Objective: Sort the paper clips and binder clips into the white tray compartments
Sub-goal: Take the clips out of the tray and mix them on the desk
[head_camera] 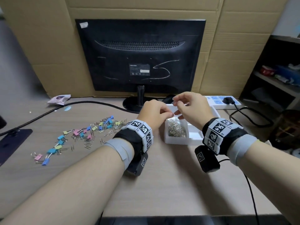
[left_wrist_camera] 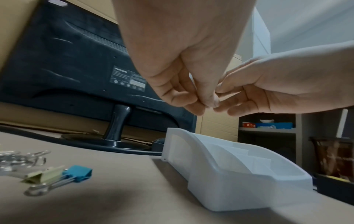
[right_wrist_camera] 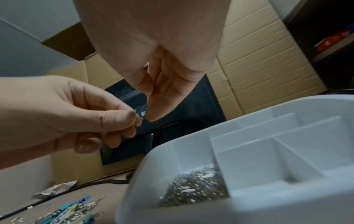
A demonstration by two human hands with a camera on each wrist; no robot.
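Note:
The white tray [head_camera: 178, 141] [left_wrist_camera: 229, 191] stands on the desk right of centre. Its near-left compartment holds a heap of silver paper clips [head_camera: 177, 129] [right_wrist_camera: 195, 186]; the other compartments I can see look bare. Both hands hover over the tray's far part, fingertips almost meeting. My left hand [head_camera: 170, 113] [right_wrist_camera: 134, 116] pinches a small silver paper clip [right_wrist_camera: 137, 112]. My right hand [head_camera: 175, 102] [right_wrist_camera: 151, 116] pinches thin wire too, seemingly the same or a linked clip. Left of the tray lies a loose scatter of coloured binder clips and paper clips [head_camera: 84, 135] [left_wrist_camera: 57, 175].
A black monitor [head_camera: 141, 56] on its stand sits just behind the tray, with cardboard behind it. A power strip [head_camera: 222, 101] and cables lie at the back right. A dark flat device [head_camera: 11, 143] lies at the far left. A black cable [head_camera: 48, 111] crosses the back left.

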